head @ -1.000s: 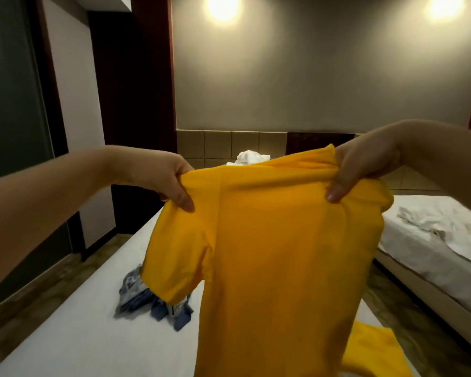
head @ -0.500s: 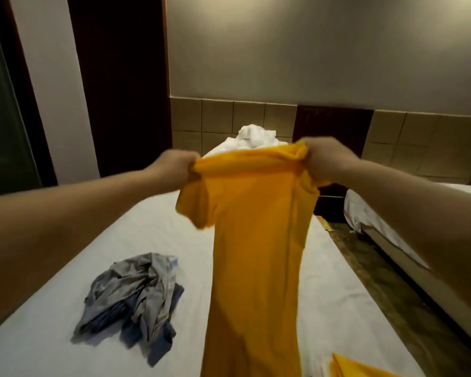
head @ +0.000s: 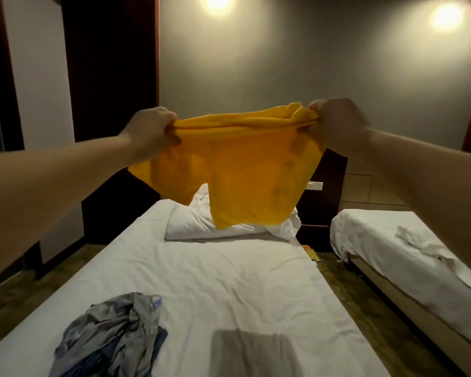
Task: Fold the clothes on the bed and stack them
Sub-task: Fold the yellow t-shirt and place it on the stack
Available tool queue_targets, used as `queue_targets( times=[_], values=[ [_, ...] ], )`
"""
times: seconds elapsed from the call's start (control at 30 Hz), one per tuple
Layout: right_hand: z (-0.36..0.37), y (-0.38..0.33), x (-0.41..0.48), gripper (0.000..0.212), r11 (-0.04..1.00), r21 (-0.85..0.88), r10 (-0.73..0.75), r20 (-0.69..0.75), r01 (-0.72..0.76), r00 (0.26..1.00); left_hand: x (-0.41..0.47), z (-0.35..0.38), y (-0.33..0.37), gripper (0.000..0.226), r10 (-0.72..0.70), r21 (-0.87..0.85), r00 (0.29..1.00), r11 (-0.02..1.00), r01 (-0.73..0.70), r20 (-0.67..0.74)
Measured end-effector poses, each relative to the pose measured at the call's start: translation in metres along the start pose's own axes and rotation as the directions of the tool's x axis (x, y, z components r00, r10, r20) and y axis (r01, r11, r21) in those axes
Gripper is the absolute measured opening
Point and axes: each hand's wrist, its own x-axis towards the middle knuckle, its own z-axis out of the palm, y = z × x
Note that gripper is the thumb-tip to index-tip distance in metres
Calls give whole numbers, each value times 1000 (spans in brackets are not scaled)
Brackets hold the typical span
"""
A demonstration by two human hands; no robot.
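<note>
Both hands hold the yellow shirt [head: 237, 170] spread in the air over the far half of the bed [head: 229, 281]

The left hand [head: 152, 126] and right hand [head: 335, 123] each have fingers curled tight round 1 end of the shirt's top edge, and the cloth hangs between them in front of the pillow [head: 191, 227]. The step looks like laying it flat for folding: keep that edge taut, lower both hands evenly, and set it on the bare sheet right of the crumpled grey clothes [head: 112, 336] at near left, so nothing overlaps or bunches
</note>
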Motion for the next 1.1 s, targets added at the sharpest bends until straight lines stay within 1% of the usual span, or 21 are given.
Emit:
queue_targets(
  times=[0.07,0.1,0.17,0.2,0.23,0.3,0.33,0.37,0.4,0.47,0.53,0.6,0.67,0.73,0.9,1.0,1.1],
  values=[
    [-14,-5,-5,22,999,29,-16,-10,16,1000,-5,-12,2,12,-37,-14,999,999,36,-4],
    [-19,-6,-8,20,997,76,-18,21,16,1000,-8,-15,3,13,-67,-31,998,997,68,11],
    [-25,-10,-15,15,978,201,22,172,-57,985,-19,-13,8,20,-171,-75,982,981,176,79],
    [-24,-12,-22,17,971,221,44,222,-94,974,-27,-8,9,26,-219,-100,969,968,231,116],
    [-21,-14,-30,20,971,215,54,213,-100,976,-35,-3,10,33,-263,-159,954,945,285,145],
    [-11,-11,-44,19,971,228,46,88,-65,995,-44,1,10,40,-329,-366,930,855,368,167],
    [-8,-12,-50,16,963,261,53,30,-59,998,-46,-3,9,40,-328,-441,929,818,369,169],
    [-7,-14,-55,14,954,293,63,18,-65,998,-46,-8,8,38,-304,-475,935,805,354,182],
    [-6,-12,-54,13,944,320,70,37,-78,997,-45,-13,6,34,-269,-479,942,812,334,201],
    [-3,-7,-48,6,894,413,107,176,-172,979,-43,-18,6,19,-208,-379,948,879,289,241],
    [3,-4,-42,9,823,493,142,303,-282,942,-41,-9,2,14,-190,-332,949,904,269,251],
    [20,-4,-40,14,830,452,172,350,-327,921,-42,8,-5,14,-210,-318,930,897,306,302],
    [44,-4,-43,23,846,410,189,366,-341,911,-45,30,-16,14,-252,-305,895,876,373,369],
    [70,-1,-46,28,879,364,188,328,-308,926,-48,54,-27,12,-284,-295,876,862,411,390],
    [106,7,-42,29,953,223,169,168,-205,971,-36,88,-50,11,-331,-255,903,880,400,274],
    [100,7,-27,26,978,140,140,89,-152,986,-19,86,-54,7,-351,-276,916,877,394,193],
    [68,-1,-13,18,984,135,118,-16,-115,993,-7,72,-47,10,-337,-318,938,883,346,86]
  ],
)
